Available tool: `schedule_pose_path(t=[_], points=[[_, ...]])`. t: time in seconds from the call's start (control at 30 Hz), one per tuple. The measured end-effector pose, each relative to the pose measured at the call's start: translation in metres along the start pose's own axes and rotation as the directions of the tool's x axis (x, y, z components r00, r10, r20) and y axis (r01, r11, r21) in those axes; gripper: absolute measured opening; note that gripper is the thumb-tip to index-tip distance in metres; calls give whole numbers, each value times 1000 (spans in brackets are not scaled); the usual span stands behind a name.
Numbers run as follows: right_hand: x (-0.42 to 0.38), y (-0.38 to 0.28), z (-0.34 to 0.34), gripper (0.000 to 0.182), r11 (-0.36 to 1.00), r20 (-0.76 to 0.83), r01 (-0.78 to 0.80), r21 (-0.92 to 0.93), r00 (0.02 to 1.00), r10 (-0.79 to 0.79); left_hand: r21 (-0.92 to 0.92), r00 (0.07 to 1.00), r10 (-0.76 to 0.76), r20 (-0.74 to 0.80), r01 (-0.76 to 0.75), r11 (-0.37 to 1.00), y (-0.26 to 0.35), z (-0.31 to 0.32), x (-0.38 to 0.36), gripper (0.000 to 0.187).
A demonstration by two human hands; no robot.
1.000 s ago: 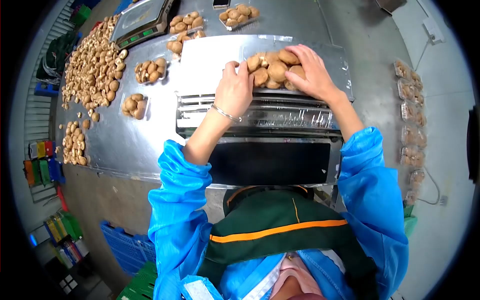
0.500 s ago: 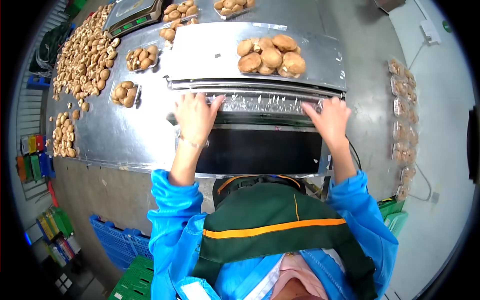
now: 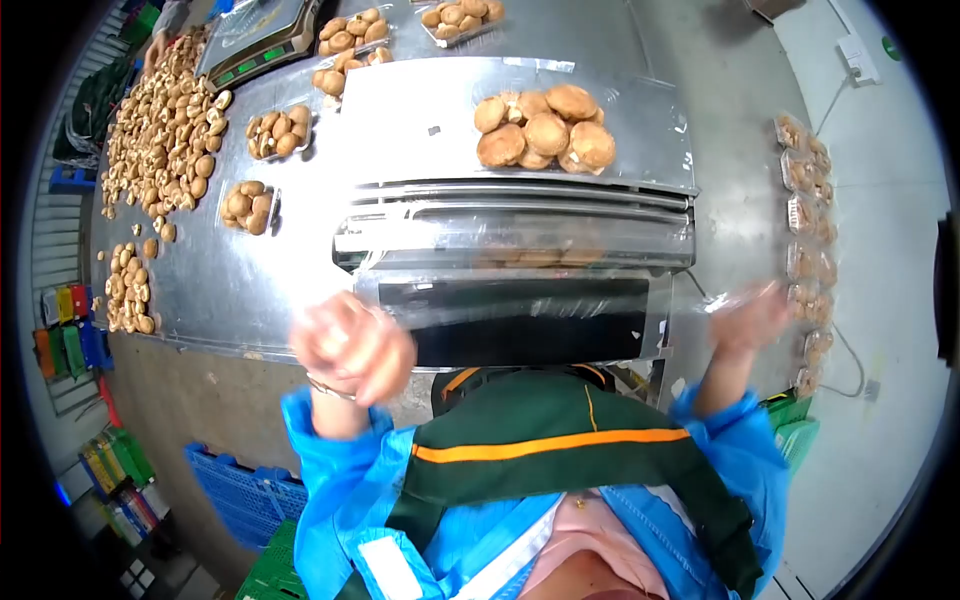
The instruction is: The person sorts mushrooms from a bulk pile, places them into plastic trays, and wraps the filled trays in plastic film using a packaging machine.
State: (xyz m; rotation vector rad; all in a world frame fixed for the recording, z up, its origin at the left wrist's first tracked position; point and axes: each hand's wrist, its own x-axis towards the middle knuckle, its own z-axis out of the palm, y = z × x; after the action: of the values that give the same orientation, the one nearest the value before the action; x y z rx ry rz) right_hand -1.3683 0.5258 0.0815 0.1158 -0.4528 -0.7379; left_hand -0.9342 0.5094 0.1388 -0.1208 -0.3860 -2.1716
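Observation:
My left hand (image 3: 352, 350) is raised at the near left of the wrapping machine (image 3: 520, 195), blurred, with its fingers closed. On the other side my right hand (image 3: 750, 318) is closed on the edge of clear plastic film (image 3: 735, 297), also blurred. The film looks drawn out in a faint sheet between both hands, over the machine's black plate (image 3: 520, 335). Beyond the roller, a pile of mushrooms (image 3: 545, 130) sits on the machine's flat top, seemingly in a tray that the caps mostly hide.
Loose mushrooms (image 3: 160, 140) are heaped on the metal table's left, near a scale (image 3: 262, 40). Filled trays (image 3: 280, 132) stand between scale and machine. Wrapped packs (image 3: 803, 213) line the right side. Another person's hand (image 3: 157, 48) is at the far left.
Both hands have come back from the roller toward my body and spread apart, drawing film with them. Another person's hand has appeared by the mushroom heap.

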Motion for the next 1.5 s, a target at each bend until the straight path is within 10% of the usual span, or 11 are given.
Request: schedule_pose_path(t=[0.1, 0.2, 0.27, 0.33, 0.57, 0.97, 1.03, 1.23, 1.3, 1.43, 1.5], points=[[107, -109, 33, 23, 866, 52, 257, -429, 964, -260, 374, 829, 503, -245, -398, 838, 46, 24, 109, 22], [235, -131, 18, 23, 121, 50, 128, -984, 860, -507, 694, 898, 438, 37, -338, 635, 99, -91, 209, 32], [250, -126, -25, 27, -680, -14, -495, -541, 814, -581, 996, 881, 473, 18, 23, -81, 72, -122, 219, 35], [241, -132, -60, 32, -504, -374, -713, -487, 692, -618, 923, 890, 269, -368, 385, -13, 49, -123, 211, 37], [188, -80, -24, 44, 238, -681, -664, -709, 557, -475, 769, 819, -230, -526, 574, 284, 65, -77, 164, 66], [98, 83, 25, 45, -82, -742, -824, -560, 543, -393, 640, 644, -718, -265, 674, 368, 39, -52, -2, 65], [81, 77, -2, 46, 1, -744, -823, -567, 512, -429, 665, 621, -656, -430, 709, 236, 28, -73, -21, 42], [-19, 87, -50, 67, 462, -740, -677, -572, 183, -648, 538, 663, 95, -743, 507, 673, -21, -102, -63, 24], [-24, 115, -70, 59, 455, -690, -713, -533, 55, -722, 773, 663, 444, -603, 350, 529, -55, -103, -55, 23], [-42, 127, -129, 32, -509, 70, -756, -411, 531, -845, 843, 525, 667, -529, 234, 484, -85, -95, -42, 23], [-22, 134, -95, 35, -66, -87, -657, -751, 197, -977, 749, 253, 705, -663, 214, 627, -75, -88, -56, 24]])
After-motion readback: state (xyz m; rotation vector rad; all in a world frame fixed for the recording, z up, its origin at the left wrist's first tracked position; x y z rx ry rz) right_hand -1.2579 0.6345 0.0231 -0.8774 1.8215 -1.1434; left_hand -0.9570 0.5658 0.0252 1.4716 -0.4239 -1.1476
